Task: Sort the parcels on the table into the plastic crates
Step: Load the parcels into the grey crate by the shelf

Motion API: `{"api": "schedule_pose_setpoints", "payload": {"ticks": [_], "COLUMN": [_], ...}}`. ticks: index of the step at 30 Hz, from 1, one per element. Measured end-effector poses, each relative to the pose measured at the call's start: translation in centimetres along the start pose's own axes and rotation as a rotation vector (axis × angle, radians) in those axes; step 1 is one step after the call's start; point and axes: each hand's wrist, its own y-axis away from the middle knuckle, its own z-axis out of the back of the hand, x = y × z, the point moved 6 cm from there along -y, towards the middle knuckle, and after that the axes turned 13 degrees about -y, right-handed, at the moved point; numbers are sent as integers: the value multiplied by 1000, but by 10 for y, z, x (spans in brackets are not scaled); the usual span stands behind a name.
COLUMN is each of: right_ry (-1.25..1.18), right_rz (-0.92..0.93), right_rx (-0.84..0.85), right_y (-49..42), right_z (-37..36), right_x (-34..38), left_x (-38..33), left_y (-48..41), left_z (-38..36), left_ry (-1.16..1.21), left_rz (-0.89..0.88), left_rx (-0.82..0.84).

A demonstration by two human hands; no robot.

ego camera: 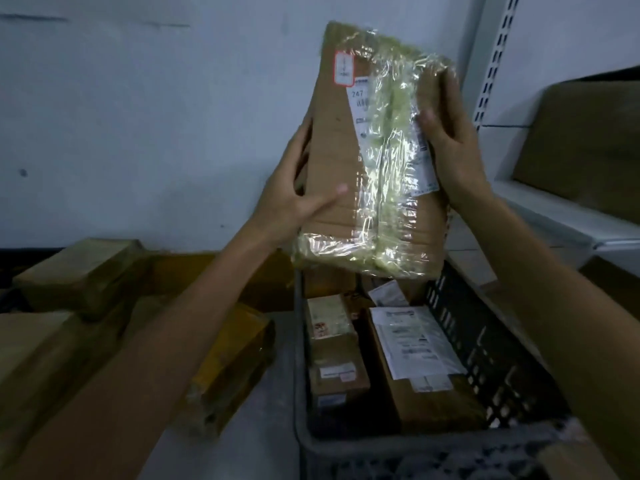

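Flat brown cardboard parcel [332, 161], glossy clear tape [391, 174], white label [360, 109]. Gripped at opposite edges by left hand [294, 199] and right hand [450, 150], above crate [485, 351].

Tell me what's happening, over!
Status: left hand and right hand grip parcel, raised above crate. Crate holds boxes. Nothing in between.

parcel label [362, 112] print blurred, crate [485, 348] cut off by bottom edge

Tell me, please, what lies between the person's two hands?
The head view shows a tape-wrapped cardboard parcel between the left hand and right hand, both gripping its edges.
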Motion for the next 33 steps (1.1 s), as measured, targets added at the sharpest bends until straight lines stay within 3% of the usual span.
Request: {"api": "schedule_pose_setpoints", "payload": {"ticks": [10, 22, 25, 33], "right_ry": [235, 485, 534, 624], "right_rz": [-334, -397, -500, -620], "right_rx": [91, 251, 340, 316], "right_y": [28, 11, 23, 94], "right_z": [80, 111, 116, 119], "right_x": [-72, -70, -86, -169], "left_x": [15, -8, 4, 75], "left_y": [29, 31, 35, 62], "left_z": [-115, -142, -160, -214], "left_ry": [18, 70, 107, 128], "left_rz": [212, 357, 437, 658], "left_rx": [173, 5, 78, 254]}}
